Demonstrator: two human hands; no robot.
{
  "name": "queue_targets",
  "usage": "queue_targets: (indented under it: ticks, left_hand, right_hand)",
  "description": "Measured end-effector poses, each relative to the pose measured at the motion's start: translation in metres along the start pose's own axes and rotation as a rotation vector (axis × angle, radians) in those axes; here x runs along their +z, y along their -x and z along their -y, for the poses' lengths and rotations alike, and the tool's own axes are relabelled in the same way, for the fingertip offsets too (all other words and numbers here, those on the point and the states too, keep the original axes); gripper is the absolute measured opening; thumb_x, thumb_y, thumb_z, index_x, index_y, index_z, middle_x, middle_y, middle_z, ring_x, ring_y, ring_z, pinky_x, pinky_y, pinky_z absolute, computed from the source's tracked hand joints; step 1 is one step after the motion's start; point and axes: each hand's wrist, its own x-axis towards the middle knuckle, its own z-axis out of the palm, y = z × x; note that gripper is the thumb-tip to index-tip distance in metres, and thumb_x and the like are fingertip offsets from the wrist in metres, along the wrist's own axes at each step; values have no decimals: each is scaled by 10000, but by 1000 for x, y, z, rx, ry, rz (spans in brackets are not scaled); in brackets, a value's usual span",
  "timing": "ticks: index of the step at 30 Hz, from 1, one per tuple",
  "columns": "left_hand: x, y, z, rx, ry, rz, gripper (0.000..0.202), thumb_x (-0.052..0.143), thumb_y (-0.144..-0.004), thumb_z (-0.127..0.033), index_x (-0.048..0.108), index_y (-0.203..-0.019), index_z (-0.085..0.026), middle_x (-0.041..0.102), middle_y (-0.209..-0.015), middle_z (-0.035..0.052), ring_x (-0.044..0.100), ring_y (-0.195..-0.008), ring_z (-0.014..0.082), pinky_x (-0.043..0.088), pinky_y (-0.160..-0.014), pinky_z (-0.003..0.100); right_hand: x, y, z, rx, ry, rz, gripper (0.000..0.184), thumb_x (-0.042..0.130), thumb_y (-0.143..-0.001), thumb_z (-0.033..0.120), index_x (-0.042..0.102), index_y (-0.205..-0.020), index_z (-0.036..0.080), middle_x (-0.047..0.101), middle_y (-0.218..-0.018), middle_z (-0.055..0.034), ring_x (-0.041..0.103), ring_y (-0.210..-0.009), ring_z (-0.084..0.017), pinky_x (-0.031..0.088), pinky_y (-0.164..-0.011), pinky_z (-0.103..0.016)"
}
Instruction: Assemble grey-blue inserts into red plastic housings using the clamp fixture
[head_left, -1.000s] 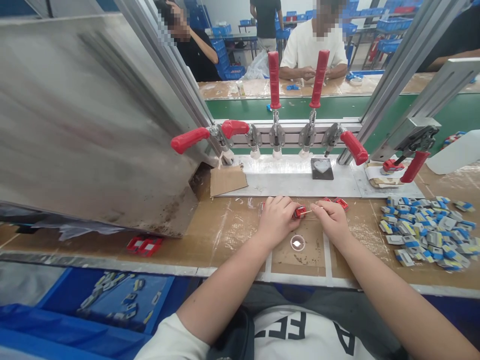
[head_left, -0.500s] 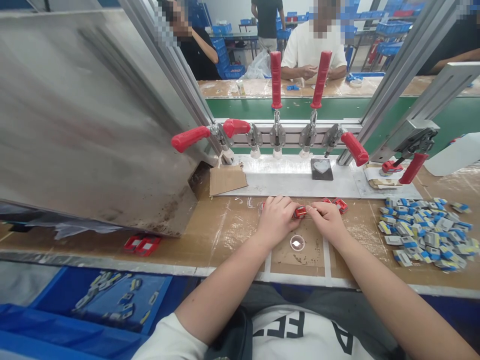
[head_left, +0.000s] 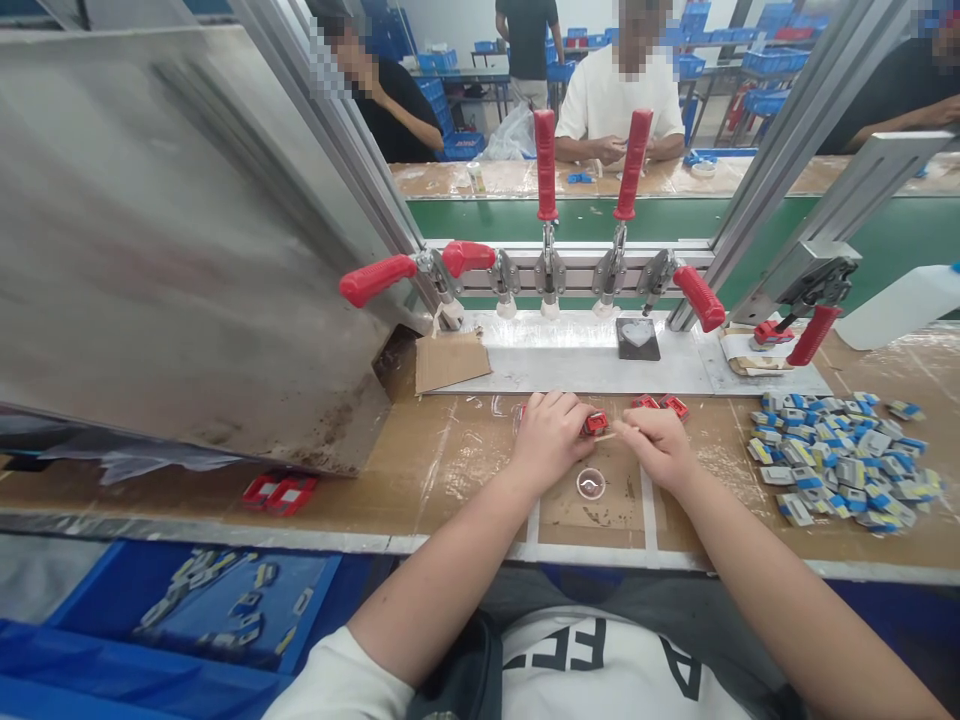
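My left hand (head_left: 551, 435) is closed around a small red plastic frame (head_left: 596, 424), holding it at the tabletop; part of it is hidden by my fingers. Just to the right, my right hand (head_left: 656, 440) pinches a thin pale stick (head_left: 604, 437) that points left toward the frame. Whether its tip touches the frame I cannot tell. Below my hands lies a small round clear dish (head_left: 590, 484) with a shiny content. Two more red frames (head_left: 674, 406) lie behind my right hand, and a bit of red shows beside my left fingers.
A pile of grey, blue and yellow parts (head_left: 840, 460) lies at right. Red-handled toggle clamps (head_left: 546, 165) stand behind a metal plate (head_left: 555, 370). Cardboard (head_left: 450, 362), a large metal panel (head_left: 187, 250), red frames (head_left: 279, 494) and a blue bin (head_left: 97, 590) are at left. People sit opposite.
My right hand has drawn slightly away from the red frame, and the pale stick now shows between them. The view has shifted a little; my left hand keeps its grip.
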Motion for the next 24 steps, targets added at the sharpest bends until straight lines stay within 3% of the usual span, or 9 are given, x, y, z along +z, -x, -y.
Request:
queue_targets:
  ticks: [3,6,9,14,17,21,24]
  left_hand:
    - [-2,1,0,10,-18,-25,217,745,-852,-289,720,-1059,-225,709,-1000,63,597,-997,250,369,-878,409]
    - [-7,2,-1,27,-17,-70,247,741,-847,-275,713,-1090,-240,723,-1035,55,608,-1017,252,370,-885,413]
    - [-14,2,-1,42,-1,-135,289,746,-846,-285,700,-1129,-246,735,-1075,54,623,-1035,261,376,-883,415]
    - [-20,0,2,55,56,-276,248,675,-906,-271,684,-1146,-211,731,-1207,82,642,-1111,264,402,-944,417]
    - [-22,-1,2,73,109,-297,250,646,-921,-251,679,-1166,-216,754,-1161,75,670,-1097,255,425,-939,404]
    - [-23,0,2,74,169,-277,255,639,-906,-215,682,-1156,-231,764,-1096,69,695,-1029,249,459,-914,393]
    - [-24,0,0,55,299,-263,253,618,-913,-210,667,-1161,-232,739,-1122,66,689,-1000,230,494,-891,366]
  right_hand:
    - [2,4,14,-120,14,365,511,440,-1045,381,410,-571,191,434,-548,28,384,-538,-111,259,-577,-282]
    - [3,6,29,-106,353,496,512,470,-1042,456,575,-629,173,571,-587,-20,453,-565,-132,242,-587,-295]
    - [-17,13,33,2,661,443,501,489,-1019,558,679,-775,164,678,-710,-75,546,-626,-163,245,-592,-303]
    - [-110,46,13,489,981,17,416,437,-1062,440,732,-887,203,719,-897,-67,640,-802,-187,307,-641,-296]
    - [-153,65,-1,675,1103,57,375,509,-1025,419,758,-840,208,703,-928,-84,639,-848,-209,322,-646,-301]
    - [-158,64,-13,725,1150,192,456,568,-962,550,757,-761,187,685,-934,-132,622,-927,-260,376,-716,-312]
    - [-151,52,-19,714,1106,267,383,644,-917,482,715,-717,162,671,-907,-133,611,-884,-249,386,-732,-310]
